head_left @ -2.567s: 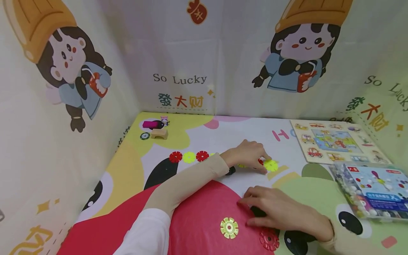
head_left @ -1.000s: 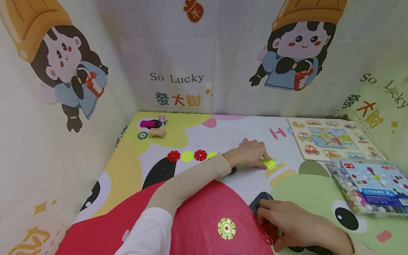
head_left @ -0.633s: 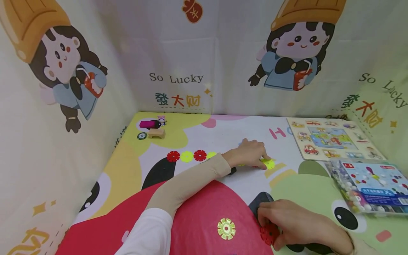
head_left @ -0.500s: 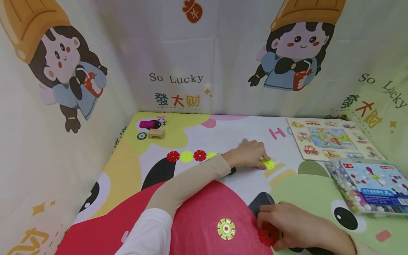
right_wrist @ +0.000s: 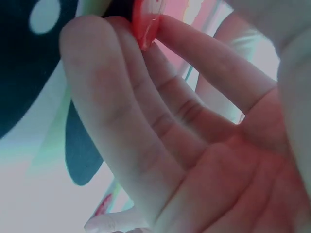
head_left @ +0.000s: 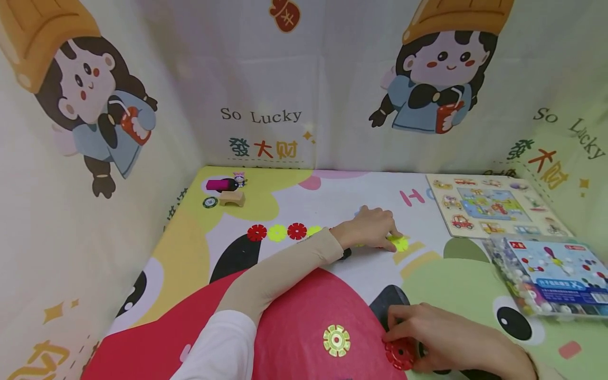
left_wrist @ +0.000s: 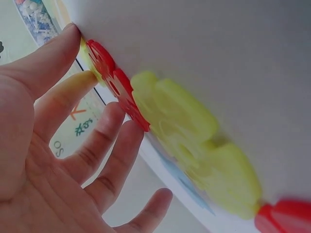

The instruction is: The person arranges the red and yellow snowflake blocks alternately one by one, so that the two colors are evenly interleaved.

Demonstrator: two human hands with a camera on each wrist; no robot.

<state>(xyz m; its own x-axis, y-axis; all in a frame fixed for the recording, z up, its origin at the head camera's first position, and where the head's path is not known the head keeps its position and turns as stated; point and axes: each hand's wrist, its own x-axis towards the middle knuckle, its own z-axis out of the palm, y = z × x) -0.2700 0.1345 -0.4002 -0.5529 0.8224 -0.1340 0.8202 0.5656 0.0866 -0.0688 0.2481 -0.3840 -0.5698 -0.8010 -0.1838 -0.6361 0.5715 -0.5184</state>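
Observation:
A row of red and yellow flower-shaped plastic discs crosses the tabletop, with a red disc [head_left: 257,233] at its left end. My left hand [head_left: 368,229] reaches over the row, its forearm hiding the middle. Its relaxed fingertips rest at the yellow disc [head_left: 401,244] on the right end and along the neighbouring red disc [left_wrist: 116,87] in the left wrist view. Close to me, my right hand [head_left: 437,335] pinches a loose red disc [head_left: 400,354] at its edges. That disc's rim shows between the fingers in the right wrist view. A single yellow disc [head_left: 336,340] lies left of it.
A wooden picture puzzle board [head_left: 499,206] lies at the back right, with a clear box [head_left: 551,279] of small parts before it. At the back left are a wooden arch block [head_left: 232,198], a round token [head_left: 210,202] and a small figurine [head_left: 239,180]. Printed cloth walls surround the table.
My right hand has come down to the right onto the loose red disc and taken it by the edges. The left hand keeps its place at the row's end.

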